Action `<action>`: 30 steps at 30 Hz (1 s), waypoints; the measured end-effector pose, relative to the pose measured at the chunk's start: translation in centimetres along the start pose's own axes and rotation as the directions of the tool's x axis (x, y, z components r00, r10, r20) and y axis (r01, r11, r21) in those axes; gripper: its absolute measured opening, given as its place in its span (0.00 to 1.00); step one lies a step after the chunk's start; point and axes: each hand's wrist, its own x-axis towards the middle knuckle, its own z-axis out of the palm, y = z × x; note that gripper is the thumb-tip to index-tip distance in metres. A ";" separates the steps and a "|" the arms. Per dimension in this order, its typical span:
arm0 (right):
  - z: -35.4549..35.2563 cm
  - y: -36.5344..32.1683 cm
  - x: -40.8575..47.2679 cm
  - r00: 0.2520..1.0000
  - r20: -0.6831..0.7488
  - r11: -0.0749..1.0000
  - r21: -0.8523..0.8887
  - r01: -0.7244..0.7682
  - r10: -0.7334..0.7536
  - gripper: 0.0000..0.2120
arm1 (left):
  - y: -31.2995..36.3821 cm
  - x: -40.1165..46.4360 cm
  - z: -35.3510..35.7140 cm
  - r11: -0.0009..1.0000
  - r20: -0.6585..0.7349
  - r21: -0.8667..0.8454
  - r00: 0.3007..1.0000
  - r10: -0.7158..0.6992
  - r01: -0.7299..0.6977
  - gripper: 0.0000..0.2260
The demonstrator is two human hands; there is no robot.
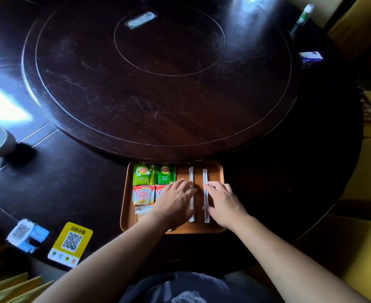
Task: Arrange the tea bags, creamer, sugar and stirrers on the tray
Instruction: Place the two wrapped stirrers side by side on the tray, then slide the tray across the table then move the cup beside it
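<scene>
Sugar sachet (142, 212) half hidden by left hand (175, 202) — second creamer (160, 191) too

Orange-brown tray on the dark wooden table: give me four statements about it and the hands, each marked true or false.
1. Two green Lipton tea bags lie side by side at the far left of the orange-brown rectangular tray. True.
2. The two white paper-wrapped stirrers lie crossed. False: they lie parallel, apart.
3. The left hand and right hand each rest beside a stirrer. True.
4. The red Coffee-mate creamer sachet lies off the tray. False: it is on it, below the tea bags.
</scene>
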 end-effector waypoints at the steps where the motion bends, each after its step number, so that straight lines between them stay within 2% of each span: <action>1: -0.1 0.0 -0.1 1.000 0.001 1.000 0.012 -0.002 0.002 0.31 | -0.1 -0.1 -0.1 1.000 -0.016 -0.008 1.000 0.002 -0.002 0.28; 6: -0.7 0.2 -0.6 1.000 -0.028 0.997 0.078 -0.010 0.012 0.25 | -1.8 -1.3 -1.8 0.990 -0.065 -0.134 0.996 -0.058 0.048 0.23; 11: -1.4 0.9 -1.1 0.994 -0.080 0.987 0.148 -0.064 0.076 0.18 | -5.4 -4.0 -3.3 0.932 -0.113 -0.281 0.956 -0.271 0.231 0.19; 18: -1.7 2.1 -1.1 0.969 -0.110 0.938 0.296 -0.179 0.220 0.24 | -10.3 -7.0 -3.3 0.732 -0.121 -0.442 0.774 -0.622 0.519 0.21; 21: -1.2 2.5 -0.8 0.946 -0.098 0.897 0.361 -0.254 0.308 0.25 | -11.4 -7.6 -3.0 0.607 -0.066 -0.518 0.679 -0.731 0.603 0.22; 25: -0.7 2.3 -0.2 0.909 -0.053 0.827 0.439 -0.351 0.414 0.23 | -12.7 -7.8 -2.2 0.532 0.007 -0.557 0.643 -0.766 0.638 0.19; 27: -0.6 2.4 0.0 0.887 -0.037 0.795 0.461 -0.393 0.460 0.21 | -12.7 -7.7 -2.3 0.516 0.036 -0.576 0.651 -0.759 0.634 0.14; 30: -0.6 2.6 0.2 0.874 0.000 0.768 0.477 -0.428 0.487 0.19 | -12.4 -7.7 -2.5 0.508 0.075 -0.587 0.667 -0.741 0.631 0.13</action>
